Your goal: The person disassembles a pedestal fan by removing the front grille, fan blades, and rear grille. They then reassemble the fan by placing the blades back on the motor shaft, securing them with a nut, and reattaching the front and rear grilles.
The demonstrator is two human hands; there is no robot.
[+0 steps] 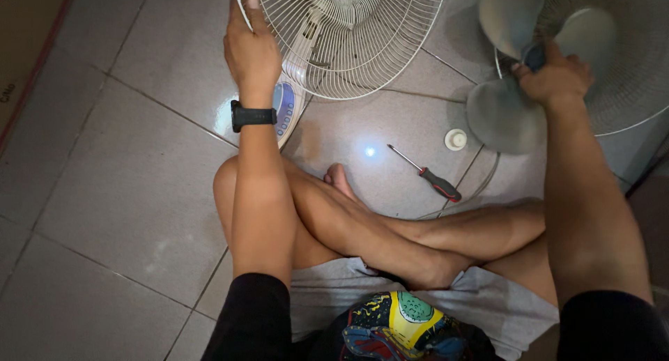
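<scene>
My left hand, a black watch on its wrist, grips the rim of a white wire fan guard that stands over the fan's base with its blue control panel. My right hand holds the hub of a grey translucent fan blade, held over the floor in front of a second wire guard at the far right. I sit cross-legged on the tiled floor, knees below both arms.
A screwdriver with a red and black handle lies on the tiles between the guards. A small white round cap sits beside it. A thin cord curves past my right knee. A brown mat edge is at the far left.
</scene>
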